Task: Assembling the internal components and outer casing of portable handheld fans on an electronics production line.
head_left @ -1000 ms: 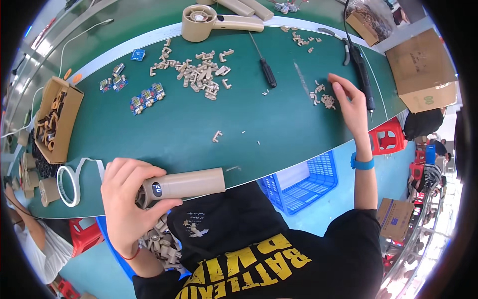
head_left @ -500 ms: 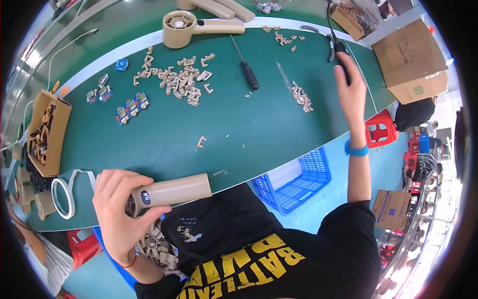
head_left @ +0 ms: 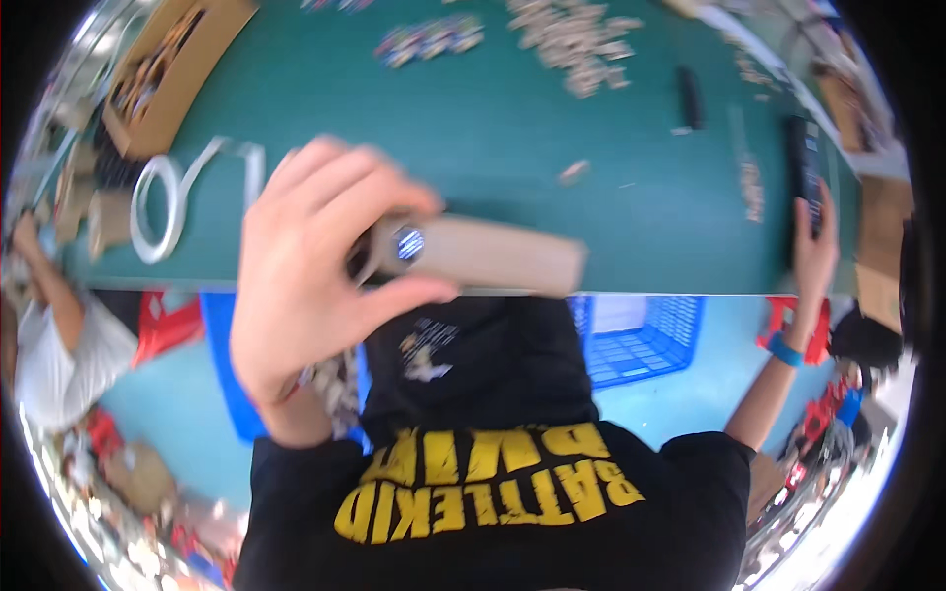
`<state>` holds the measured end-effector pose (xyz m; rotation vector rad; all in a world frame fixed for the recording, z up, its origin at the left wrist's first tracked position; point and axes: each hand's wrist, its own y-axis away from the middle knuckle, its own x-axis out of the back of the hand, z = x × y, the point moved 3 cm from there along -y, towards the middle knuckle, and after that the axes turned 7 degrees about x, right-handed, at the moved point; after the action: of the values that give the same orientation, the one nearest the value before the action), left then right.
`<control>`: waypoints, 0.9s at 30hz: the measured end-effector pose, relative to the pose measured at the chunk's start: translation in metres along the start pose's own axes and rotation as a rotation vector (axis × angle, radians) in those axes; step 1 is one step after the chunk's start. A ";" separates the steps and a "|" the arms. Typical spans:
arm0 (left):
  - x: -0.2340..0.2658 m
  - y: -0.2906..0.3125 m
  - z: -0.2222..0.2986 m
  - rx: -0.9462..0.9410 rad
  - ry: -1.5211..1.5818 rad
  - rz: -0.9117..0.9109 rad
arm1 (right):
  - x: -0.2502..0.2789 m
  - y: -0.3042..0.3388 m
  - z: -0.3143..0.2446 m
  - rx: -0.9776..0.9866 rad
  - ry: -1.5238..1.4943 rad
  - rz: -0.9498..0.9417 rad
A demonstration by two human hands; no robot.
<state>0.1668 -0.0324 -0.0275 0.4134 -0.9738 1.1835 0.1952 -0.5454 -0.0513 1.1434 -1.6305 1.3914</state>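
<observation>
My left hand [head_left: 315, 266] is wrapped round one end of a beige handheld-fan handle [head_left: 507, 256], held sideways at the table's near edge. Beside my thumb, a small dark display [head_left: 408, 243] shows lit marks on the handle. Far off to the right, my right hand [head_left: 816, 258] grips the lower part of a black electric screwdriver [head_left: 803, 158], which stands lengthwise over the right end of the table. A single small beige clip [head_left: 574, 172] lies beyond the handle. Motion blurs the left hand and the handle, and the handle's gripped end is mostly hidden.
A white tape ring [head_left: 158, 210] and a cardboard box [head_left: 177, 79] of dark and orange parts stand left. Circuit boards [head_left: 429, 39], beige clips [head_left: 576, 44] and a black-handled screwdriver [head_left: 690, 98] lie farther back. A blue crate [head_left: 645, 345] sits below the edge; a co-worker [head_left: 59, 325] is left.
The head view has swung and shifted. My right hand, earlier reaching at the black tool with loose fingers, now has hold of it. My left hand keeps the handle, tilted slightly differently.
</observation>
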 end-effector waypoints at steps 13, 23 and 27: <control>-0.003 0.011 -0.009 0.009 0.043 -0.023 | -0.006 0.029 -0.254 0.653 -0.524 -0.199; -0.005 0.006 -0.010 0.008 0.088 0.035 | -0.045 0.022 -0.331 0.517 -0.868 -0.635; -0.009 0.009 -0.015 -0.042 0.118 0.054 | -0.060 0.012 -0.347 0.012 -1.146 -1.488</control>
<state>0.1644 -0.0238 -0.0448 0.2820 -0.9112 1.2204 0.1942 -0.1933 -0.0476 2.5463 -0.7081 -0.3284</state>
